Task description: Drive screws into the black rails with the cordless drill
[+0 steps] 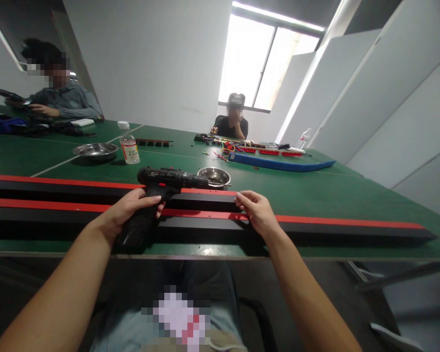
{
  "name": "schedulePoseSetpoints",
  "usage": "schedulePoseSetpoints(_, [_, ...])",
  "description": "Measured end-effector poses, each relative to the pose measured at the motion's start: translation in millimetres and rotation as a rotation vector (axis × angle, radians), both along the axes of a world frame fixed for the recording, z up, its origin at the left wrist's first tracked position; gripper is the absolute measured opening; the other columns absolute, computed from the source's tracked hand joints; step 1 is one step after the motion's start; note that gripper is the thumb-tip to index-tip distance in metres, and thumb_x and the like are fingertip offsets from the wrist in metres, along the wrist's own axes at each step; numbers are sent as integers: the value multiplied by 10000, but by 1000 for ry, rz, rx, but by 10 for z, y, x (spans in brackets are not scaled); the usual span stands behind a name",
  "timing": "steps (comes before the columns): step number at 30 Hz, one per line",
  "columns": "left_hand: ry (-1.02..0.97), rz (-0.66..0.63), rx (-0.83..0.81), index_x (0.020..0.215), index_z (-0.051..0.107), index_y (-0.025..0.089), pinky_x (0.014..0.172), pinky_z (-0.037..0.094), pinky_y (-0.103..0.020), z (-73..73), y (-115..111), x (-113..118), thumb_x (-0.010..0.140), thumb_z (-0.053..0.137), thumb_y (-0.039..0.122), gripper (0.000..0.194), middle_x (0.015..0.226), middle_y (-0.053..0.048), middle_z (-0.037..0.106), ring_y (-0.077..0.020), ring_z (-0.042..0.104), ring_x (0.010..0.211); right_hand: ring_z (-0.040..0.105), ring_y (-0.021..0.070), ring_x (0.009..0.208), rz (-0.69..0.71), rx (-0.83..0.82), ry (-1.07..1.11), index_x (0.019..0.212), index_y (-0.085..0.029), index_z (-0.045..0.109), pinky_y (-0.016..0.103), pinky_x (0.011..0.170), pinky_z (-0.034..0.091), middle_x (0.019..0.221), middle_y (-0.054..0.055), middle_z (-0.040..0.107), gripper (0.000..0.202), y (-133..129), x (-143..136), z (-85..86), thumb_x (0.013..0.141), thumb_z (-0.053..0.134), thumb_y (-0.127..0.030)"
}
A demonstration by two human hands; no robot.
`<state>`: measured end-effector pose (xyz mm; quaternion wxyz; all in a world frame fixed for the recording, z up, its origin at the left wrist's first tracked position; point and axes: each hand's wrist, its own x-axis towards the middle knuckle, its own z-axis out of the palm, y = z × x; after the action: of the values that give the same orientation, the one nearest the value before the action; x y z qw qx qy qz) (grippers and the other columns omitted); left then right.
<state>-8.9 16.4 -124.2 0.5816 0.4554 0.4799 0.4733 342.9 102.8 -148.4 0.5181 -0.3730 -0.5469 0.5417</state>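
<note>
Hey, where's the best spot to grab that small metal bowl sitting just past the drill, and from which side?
Probably the rim of the small metal bowl, pinched from its right side or from above. It sits upright and open on the green table; the cordless drill, gripped by the left hand, crowds its left. The right hand, resting on the long black-and-red rail, is nearer.

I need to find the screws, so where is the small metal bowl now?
In the head view, the small metal bowl sits on the green table, just past the drill's nose, behind the long black-and-red rails, above the right hand.
</note>
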Motion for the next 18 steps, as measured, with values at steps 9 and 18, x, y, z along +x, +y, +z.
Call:
schedulePoseSetpoints(9, [18, 9, -9, 979, 620, 128, 624, 547, -225, 11, -16, 27, 789, 794, 353, 342, 819, -33, 678, -131, 655, 670, 640, 143, 735, -3, -92, 46, 901, -202, 789, 264, 678, 502, 857, 50, 754, 351, -4, 51, 8, 623, 932, -360])
schedulePoseSetpoints(18, [22, 40, -31, 988, 631, 123, 579, 550, -227, 38, -46, 57, 738, 833, 375, 408, 801, -49, 688, -146, 671, 653, 601, 126, 659, -1, -53, 73, 803, -192, 770, 253, 616, 485, 776, 42, 715, 332, 4, 33, 5, 677, 887, -476])
